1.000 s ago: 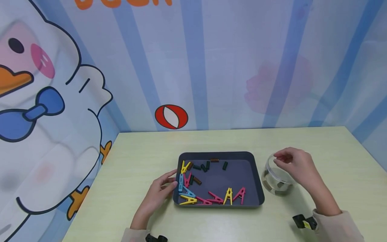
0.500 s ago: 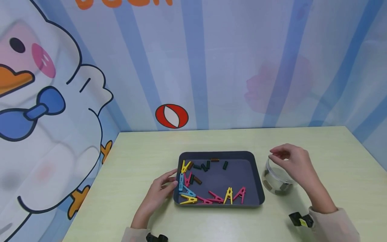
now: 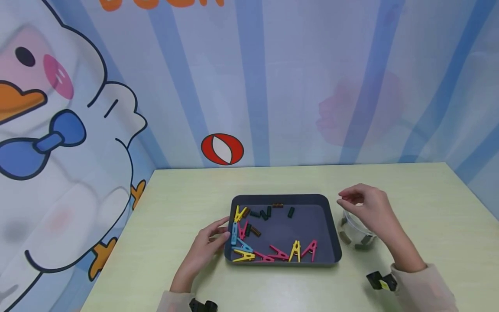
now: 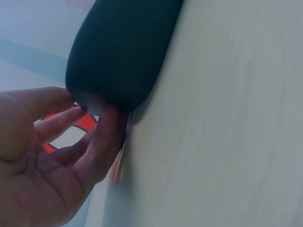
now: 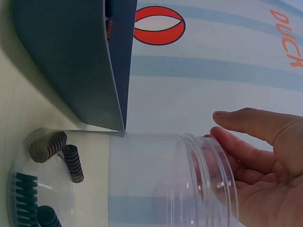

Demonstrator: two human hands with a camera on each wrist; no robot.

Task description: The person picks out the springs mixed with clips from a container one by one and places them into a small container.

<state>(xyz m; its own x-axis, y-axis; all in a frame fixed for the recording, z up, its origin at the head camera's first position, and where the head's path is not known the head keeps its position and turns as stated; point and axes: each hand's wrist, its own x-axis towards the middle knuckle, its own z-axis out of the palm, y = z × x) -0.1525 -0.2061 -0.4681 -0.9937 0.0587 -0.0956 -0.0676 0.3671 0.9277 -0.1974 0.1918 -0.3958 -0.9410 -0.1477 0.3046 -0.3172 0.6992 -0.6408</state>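
Note:
A dark grey tray (image 3: 308, 227) holds plastic clothespins in yellow (image 3: 295, 250), pink (image 3: 310, 250) and blue (image 3: 234, 234), mostly along its left and front sides. Dark green springs (image 3: 291, 212) and brown springs (image 3: 255, 231) lie farther back and left in it. My left hand (image 3: 202, 247) grips the tray's left end; some fingertips are hidden behind the wall in the left wrist view. Right of the tray stands a clear round jar (image 3: 352, 230), with several springs (image 5: 73, 163) at its bottom. Close above its mouth is my right hand (image 3: 368, 207), loosely curved, thumb and index apart with nothing visible between them.
The pale wooden table (image 3: 288, 290) ends at a printed backdrop (image 3: 288, 108) behind, with a side panel bearing a cartoon duck (image 3: 78, 208) at left. A black wrist device (image 3: 381, 281) sits by each sleeve.
My right hand has moved left from over the middle of the jar toward the tray. The left hand and the things in the tray stay as they were.

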